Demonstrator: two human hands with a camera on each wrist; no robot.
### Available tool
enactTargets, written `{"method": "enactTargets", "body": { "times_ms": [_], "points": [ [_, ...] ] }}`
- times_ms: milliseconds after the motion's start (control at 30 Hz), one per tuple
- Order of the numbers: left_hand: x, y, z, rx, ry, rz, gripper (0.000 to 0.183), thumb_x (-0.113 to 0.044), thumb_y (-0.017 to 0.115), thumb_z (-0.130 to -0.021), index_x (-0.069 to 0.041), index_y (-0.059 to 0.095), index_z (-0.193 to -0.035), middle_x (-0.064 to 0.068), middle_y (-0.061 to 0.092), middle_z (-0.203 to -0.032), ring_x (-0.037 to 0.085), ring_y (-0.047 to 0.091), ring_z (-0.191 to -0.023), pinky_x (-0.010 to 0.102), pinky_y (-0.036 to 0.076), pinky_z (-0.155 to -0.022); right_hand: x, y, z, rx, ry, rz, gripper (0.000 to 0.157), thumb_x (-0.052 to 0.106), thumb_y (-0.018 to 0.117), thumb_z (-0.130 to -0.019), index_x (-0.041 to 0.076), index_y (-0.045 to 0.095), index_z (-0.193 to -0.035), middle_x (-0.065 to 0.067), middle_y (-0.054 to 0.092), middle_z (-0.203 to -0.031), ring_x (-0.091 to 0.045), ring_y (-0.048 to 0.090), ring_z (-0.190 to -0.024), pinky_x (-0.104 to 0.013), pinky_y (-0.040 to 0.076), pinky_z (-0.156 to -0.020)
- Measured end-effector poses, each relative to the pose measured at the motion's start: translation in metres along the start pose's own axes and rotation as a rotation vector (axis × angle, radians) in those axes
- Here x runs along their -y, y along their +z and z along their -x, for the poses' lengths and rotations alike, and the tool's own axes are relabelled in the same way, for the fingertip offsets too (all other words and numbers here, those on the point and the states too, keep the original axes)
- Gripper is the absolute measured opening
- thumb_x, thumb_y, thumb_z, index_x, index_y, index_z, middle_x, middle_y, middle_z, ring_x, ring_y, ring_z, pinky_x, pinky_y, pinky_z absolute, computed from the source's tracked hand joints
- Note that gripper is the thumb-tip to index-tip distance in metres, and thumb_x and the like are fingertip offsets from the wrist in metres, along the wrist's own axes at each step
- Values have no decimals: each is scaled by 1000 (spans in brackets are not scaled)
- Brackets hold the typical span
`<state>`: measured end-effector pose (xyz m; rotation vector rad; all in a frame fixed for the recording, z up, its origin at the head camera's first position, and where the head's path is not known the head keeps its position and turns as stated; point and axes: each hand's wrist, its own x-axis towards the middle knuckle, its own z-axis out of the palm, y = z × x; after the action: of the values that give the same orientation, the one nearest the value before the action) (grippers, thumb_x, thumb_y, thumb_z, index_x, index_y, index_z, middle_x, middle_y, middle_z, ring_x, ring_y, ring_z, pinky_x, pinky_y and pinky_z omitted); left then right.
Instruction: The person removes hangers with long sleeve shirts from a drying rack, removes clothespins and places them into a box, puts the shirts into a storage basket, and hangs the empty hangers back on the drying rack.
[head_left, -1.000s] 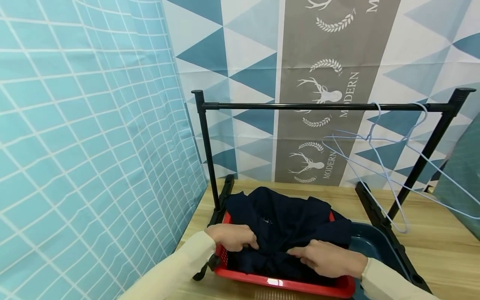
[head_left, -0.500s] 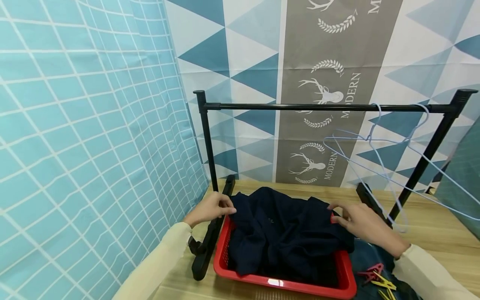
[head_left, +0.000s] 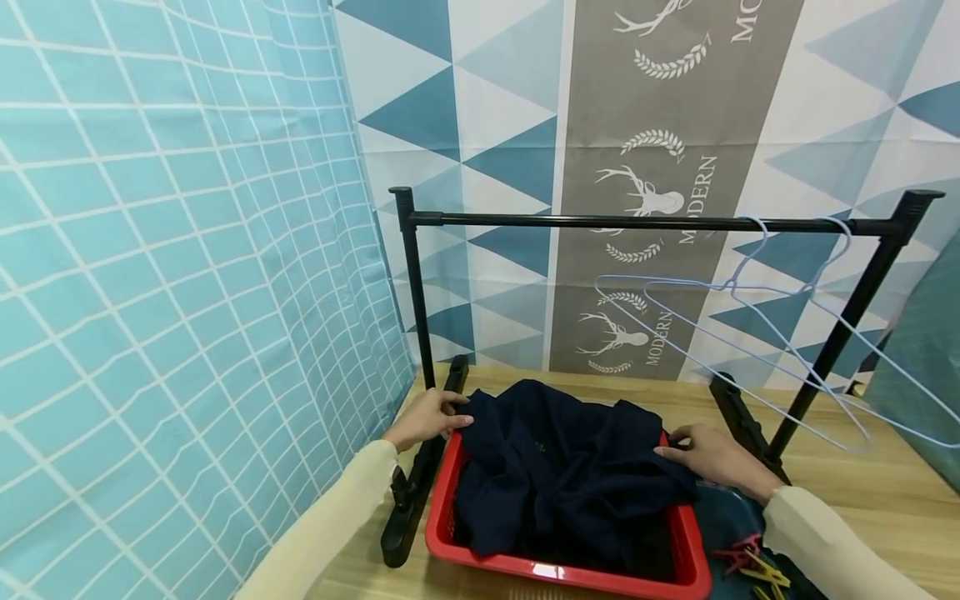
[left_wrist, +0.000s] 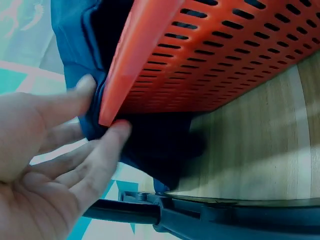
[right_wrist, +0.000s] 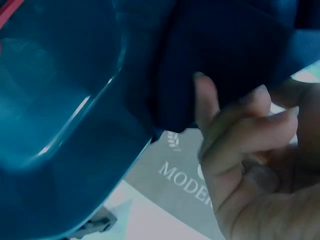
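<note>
In the head view a dark navy garment [head_left: 558, 467] with a small embroidered mark lies crumpled in a red plastic basket [head_left: 551, 570] and over its back rim. At the back left corner my left hand [head_left: 429, 417] pinches the garment's edge. The left wrist view shows the thumb on the cloth and a fingertip under the basket's rim [left_wrist: 131, 65], cloth between them. At the back right corner my right hand [head_left: 712, 454] holds the garment with bent fingers. In the right wrist view fingertips [right_wrist: 205, 90] meet the cloth [right_wrist: 225, 55], which partly hides the grip.
A black garment rack [head_left: 555, 220] stands around the basket, with blue wire hangers [head_left: 738, 287] on its right side. Right of the basket is a dark blue basin [head_left: 720, 508] with pink and yellow clothes pegs [head_left: 750, 560]. A tiled-pattern curtain [head_left: 187, 250] hangs left.
Both hands have moved from the garment's front, outward and back, to the basket's back corners. The right hand has lowered slightly in the last half second. The hangers have swung.
</note>
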<state>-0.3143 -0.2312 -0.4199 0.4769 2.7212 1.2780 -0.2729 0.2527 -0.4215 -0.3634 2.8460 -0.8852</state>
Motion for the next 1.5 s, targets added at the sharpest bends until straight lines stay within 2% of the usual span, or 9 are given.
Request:
{"method": "enactTargets", "body": {
  "times_ms": [133, 267, 367, 467, 600, 900, 1233, 1367, 1500],
  "points": [
    [-1, 3, -4, -66, 23, -20, 34, -12, 75, -95, 3, 71, -125, 6, 73, -86, 22, 70, -68, 46, 60, -70, 4, 3, -7, -80, -72, 15, 25, 26, 72, -98, 2, 73, -90, -1, 56, -64, -13, 50, -48, -32, 45, -46],
    [-3, 3, -8, -114, 61, -66, 17, -3, 74, -95, 3, 76, -110, 7, 74, -89, 29, 71, -71, 39, 60, -65, 5, 3, -12, -110, -63, -31, 28, 14, 68, -99, 11, 64, -71, 2, 45, -54, -13, 44, -41, -30, 41, -42],
    [-4, 2, -11, -137, 80, -102, 10, -2, 74, -94, 0, 78, -103, 6, 73, -84, 35, 70, -72, 34, 58, -61, 4, 2, -16, -122, -53, -36, 24, 8, 64, -99, 6, 66, -75, -2, 49, -55, -15, 45, -42, -31, 42, -43],
    [-5, 2, -13, -147, 91, -122, 8, -2, 74, -94, -1, 78, -101, 5, 72, -82, 37, 70, -71, 31, 56, -58, 4, 0, -22, -153, -48, -16, 15, 9, 66, -98, -5, 69, -100, -5, 55, -61, -17, 50, -42, -34, 46, -44],
    [-4, 2, -15, -144, 93, -127, 9, -3, 74, -94, -1, 78, -102, 5, 72, -82, 38, 70, -72, 30, 56, -58, 5, -2, -32, -169, -107, 18, 47, 12, 72, -96, -10, 59, -135, -5, 57, -64, -19, 53, -41, -35, 47, -44],
    [-8, 3, -20, -172, 125, -149, 9, -5, 74, -95, -2, 79, -101, 6, 73, -81, 37, 70, -72, 29, 55, -58, 5, -3, -50, -338, -327, 166, 4, 3, 73, -92, 2, 76, -88, 0, 65, -75, -15, 55, -64, -36, 46, -60],
    [-44, -5, -1, -326, 289, -219, 15, -20, 75, -96, -15, 81, -109, -5, 74, -84, 15, 70, -67, 26, 55, -60, 58, -7, -30, -426, -406, -104, 15, 11, 66, -102, 1, 73, -111, -4, 72, -86, -14, 64, -61, -28, 52, -58],
    [-61, 5, 20, -266, 474, -269, 15, -19, 75, -96, -16, 81, -109, -5, 77, -95, 5, 69, -73, 24, 55, -65, 79, 3, -9, -427, -506, -95, 12, 11, 71, -99, 11, 76, -109, 0, 75, -94, -6, 67, -68, -26, 55, -62],
    [-74, 18, 38, -35, 616, -356, 14, -17, 75, -96, -13, 82, -108, -4, 77, -101, 1, 68, -84, 19, 54, -72, 84, 22, 8, -332, -671, -26, 17, 8, 77, -93, 21, 78, -103, 11, 74, -93, 1, 65, -72, -24, 54, -62]
  ]
}}
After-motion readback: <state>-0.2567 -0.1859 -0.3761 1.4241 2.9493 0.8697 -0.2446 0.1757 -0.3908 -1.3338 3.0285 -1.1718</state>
